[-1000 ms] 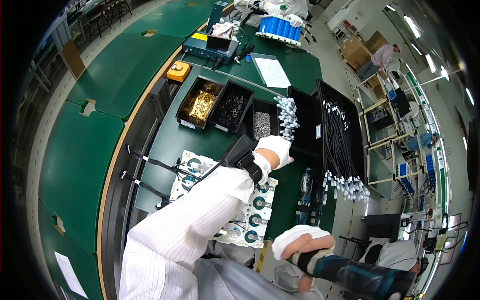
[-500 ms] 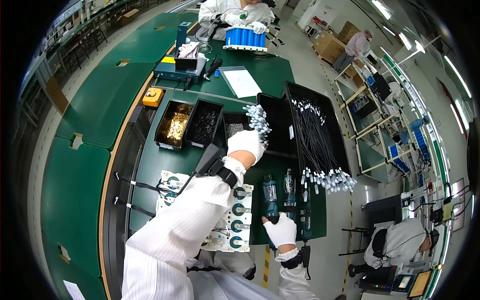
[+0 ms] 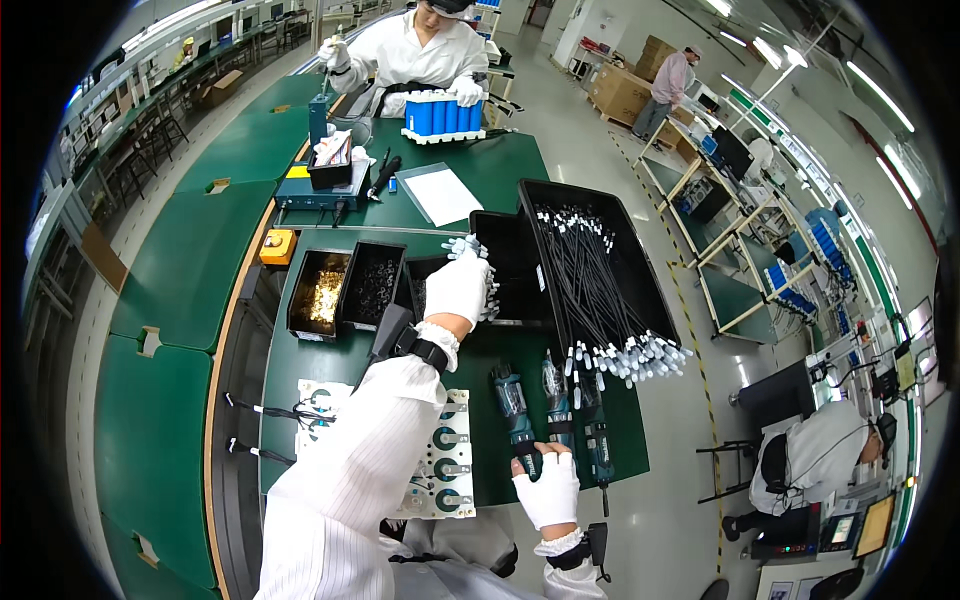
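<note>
My left hand (image 3: 457, 291), in a white glove, reaches over the small black bins, against a cluster of pale grey connector ends (image 3: 466, 246). Its fingers are hidden behind the back of the hand, so their grip does not show. Lower right, my right hand (image 3: 548, 490) closes its bare fingertips round the near end of a teal and black cordless screwdriver (image 3: 511, 402), the leftmost of several. Another screwdriver (image 3: 557, 398) lies beside it. Partly under my left forearm, a white plate with round cutouts and metal tabs (image 3: 450, 455) rests on the green table.
Bins of brass-coloured parts (image 3: 325, 290) and black parts (image 3: 373, 290) stand left of my left hand. A long black tray (image 3: 655, 285) of black cables lies at right. Across the table, a co-worker (image 3: 410, 50) handles a blue cell pack (image 3: 442, 116). Black leads (image 3: 262, 452) cross the left edge.
The view has shifted. The leftmost screwdriver now tilts away from its neighbour, with my right hand at its end. The co-worker has raised one hand away from the blue pack.
</note>
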A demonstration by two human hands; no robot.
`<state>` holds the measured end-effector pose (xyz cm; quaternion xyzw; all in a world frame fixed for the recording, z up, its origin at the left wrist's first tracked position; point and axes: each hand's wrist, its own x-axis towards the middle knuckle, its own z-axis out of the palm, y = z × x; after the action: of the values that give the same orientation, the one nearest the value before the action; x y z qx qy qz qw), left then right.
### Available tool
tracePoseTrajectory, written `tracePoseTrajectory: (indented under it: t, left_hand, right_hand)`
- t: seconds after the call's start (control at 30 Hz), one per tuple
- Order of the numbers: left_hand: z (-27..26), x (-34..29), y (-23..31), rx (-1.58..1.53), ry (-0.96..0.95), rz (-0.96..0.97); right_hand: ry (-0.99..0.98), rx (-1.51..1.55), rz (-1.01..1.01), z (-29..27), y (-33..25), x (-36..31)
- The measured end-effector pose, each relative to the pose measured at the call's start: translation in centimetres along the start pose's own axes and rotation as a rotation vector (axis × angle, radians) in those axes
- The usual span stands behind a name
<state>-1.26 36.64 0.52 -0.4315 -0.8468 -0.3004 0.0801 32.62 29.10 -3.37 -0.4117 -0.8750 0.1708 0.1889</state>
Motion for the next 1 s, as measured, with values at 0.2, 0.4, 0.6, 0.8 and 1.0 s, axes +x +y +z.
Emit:
tracePoseTrajectory:
  t: [0.2,0.4,0.6,0.8,1.0]
  left_hand:
    - [-1.1,-0.2,-0.2,0.096,-0.232,-0.008]
    - [-4.2,-1.0,3.3,-0.045,-0.136,-0.077]
    - [-15.6,-9.7,10.1,-0.285,-0.606,0.043]
    - [-24.9,-24.7,9.0,-0.358,-1.296,0.243]
    - [-25.6,-25.8,2.3,-1.391,-0.870,-0.548]
  right_hand:
    - [0.071,0.152,-0.089,-0.9,-1.5,1.3]
    - [0.162,0.238,-0.082,-2.0,-1.4,0.7]
    - [-0.348,1.547,0.370,-4.4,-1.0,1.5]
    - [-0.720,1.902,0.386,-7.7,-8.3,1.3]
    - [-1.097,0.813,-0.552,-6.9,-12.4,-3.0]
